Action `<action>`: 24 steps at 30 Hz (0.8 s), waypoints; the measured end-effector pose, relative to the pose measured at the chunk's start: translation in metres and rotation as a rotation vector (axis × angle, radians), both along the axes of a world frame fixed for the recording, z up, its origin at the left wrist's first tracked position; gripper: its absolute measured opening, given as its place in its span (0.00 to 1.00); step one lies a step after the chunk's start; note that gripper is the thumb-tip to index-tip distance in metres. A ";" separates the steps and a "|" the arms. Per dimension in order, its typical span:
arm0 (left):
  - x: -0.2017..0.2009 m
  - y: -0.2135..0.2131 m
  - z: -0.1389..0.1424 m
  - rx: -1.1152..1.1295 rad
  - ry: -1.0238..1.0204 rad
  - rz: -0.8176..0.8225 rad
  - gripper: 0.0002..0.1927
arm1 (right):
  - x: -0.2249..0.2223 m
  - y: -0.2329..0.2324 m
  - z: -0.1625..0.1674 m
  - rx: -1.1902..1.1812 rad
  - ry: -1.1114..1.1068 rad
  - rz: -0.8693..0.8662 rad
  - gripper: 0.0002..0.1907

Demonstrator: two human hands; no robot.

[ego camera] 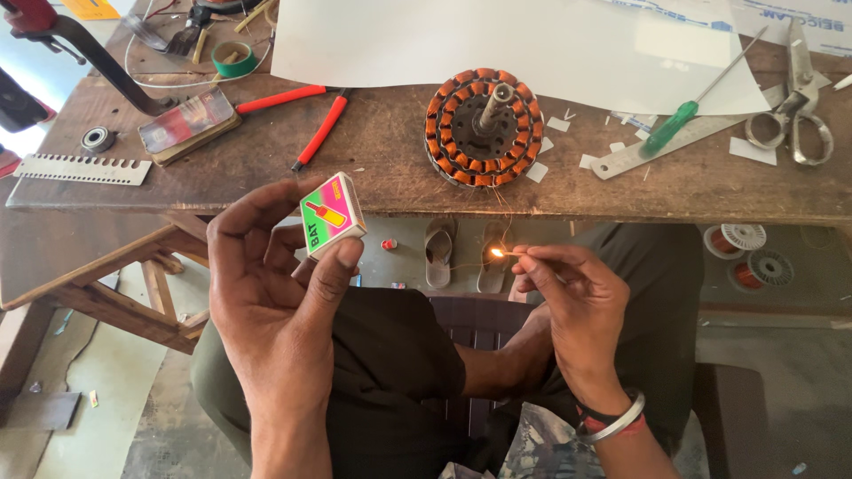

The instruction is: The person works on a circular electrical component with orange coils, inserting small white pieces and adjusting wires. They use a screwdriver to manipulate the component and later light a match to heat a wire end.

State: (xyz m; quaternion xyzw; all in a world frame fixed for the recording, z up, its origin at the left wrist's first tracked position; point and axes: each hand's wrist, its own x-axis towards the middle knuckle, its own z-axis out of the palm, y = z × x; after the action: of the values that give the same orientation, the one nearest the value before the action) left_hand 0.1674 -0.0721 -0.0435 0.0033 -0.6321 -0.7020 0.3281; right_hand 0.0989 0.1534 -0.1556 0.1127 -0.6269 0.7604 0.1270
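- left hand [275, 293] up close, fingers clamped on pink and green matchbox [332, 215]
- right hand [572, 297] pinching lit match [508, 254], flame burning below table edge
- copper-wound stator [484, 127] sits on wooden table [373, 160], thin wire trailing down toward flame

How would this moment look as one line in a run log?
left hand: holds matchbox | right hand: pinches lit match at thin wire | stator: on wooden table, untouched

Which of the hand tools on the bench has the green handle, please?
The screwdriver lying across the steel ruler; the pliers have red handles, the scissors bare metal.
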 end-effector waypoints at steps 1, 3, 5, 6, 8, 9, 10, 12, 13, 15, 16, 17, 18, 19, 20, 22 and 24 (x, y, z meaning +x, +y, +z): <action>0.000 0.000 0.000 0.000 -0.001 0.003 0.30 | 0.000 0.000 -0.001 -0.012 0.001 0.007 0.08; 0.000 0.001 0.000 -0.003 0.003 0.003 0.30 | 0.000 0.001 -0.001 -0.019 0.005 0.011 0.07; 0.000 0.001 0.000 -0.007 0.007 0.004 0.30 | 0.001 0.001 0.000 -0.010 0.009 0.008 0.06; 0.000 0.001 0.000 -0.009 0.008 0.004 0.30 | 0.001 0.001 0.000 -0.020 0.005 -0.002 0.07; 0.000 0.001 0.000 -0.007 0.009 0.002 0.29 | 0.001 0.002 0.002 -0.042 -0.003 -0.024 0.07; 0.000 0.001 0.000 -0.003 0.008 0.000 0.29 | 0.001 0.002 0.003 -0.048 -0.014 -0.027 0.07; 0.000 0.001 0.000 0.000 0.008 -0.001 0.29 | 0.001 0.003 0.004 -0.056 -0.024 -0.029 0.07; 0.000 0.001 -0.001 0.002 0.013 -0.004 0.29 | 0.001 0.002 0.006 -0.069 -0.036 -0.024 0.07; 0.000 0.002 -0.001 0.004 0.015 -0.005 0.29 | 0.001 0.002 0.007 -0.076 -0.036 -0.017 0.07; 0.000 0.001 -0.001 0.004 0.016 -0.007 0.29 | 0.000 0.001 0.008 -0.075 -0.037 -0.009 0.07; 0.000 0.001 -0.001 0.004 0.017 -0.008 0.30 | -0.001 0.000 0.008 -0.067 -0.039 -0.008 0.07; 0.000 0.001 -0.001 0.002 0.017 -0.008 0.30 | -0.001 0.000 0.008 -0.059 -0.040 -0.007 0.07; 0.000 0.001 -0.001 0.001 0.018 -0.009 0.30 | -0.001 -0.001 0.008 -0.053 -0.043 -0.011 0.07; 0.000 0.001 -0.001 0.000 0.017 -0.008 0.30 | -0.001 -0.001 0.008 -0.047 -0.047 -0.015 0.07; 0.000 0.001 -0.001 -0.001 0.014 -0.005 0.30 | -0.001 -0.001 0.007 -0.041 -0.052 -0.018 0.07; 0.000 0.001 -0.001 0.000 0.004 0.002 0.30 | 0.000 -0.002 0.006 -0.054 -0.049 -0.010 0.07; -0.001 0.001 -0.001 0.004 0.005 0.002 0.30 | 0.000 -0.002 0.005 -0.054 -0.044 0.001 0.07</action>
State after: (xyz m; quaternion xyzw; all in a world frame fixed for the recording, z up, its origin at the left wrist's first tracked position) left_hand 0.1669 -0.0708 -0.0445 0.0028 -0.6297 -0.7030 0.3306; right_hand 0.0993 0.1511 -0.1502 0.0926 -0.6089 0.7793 0.1157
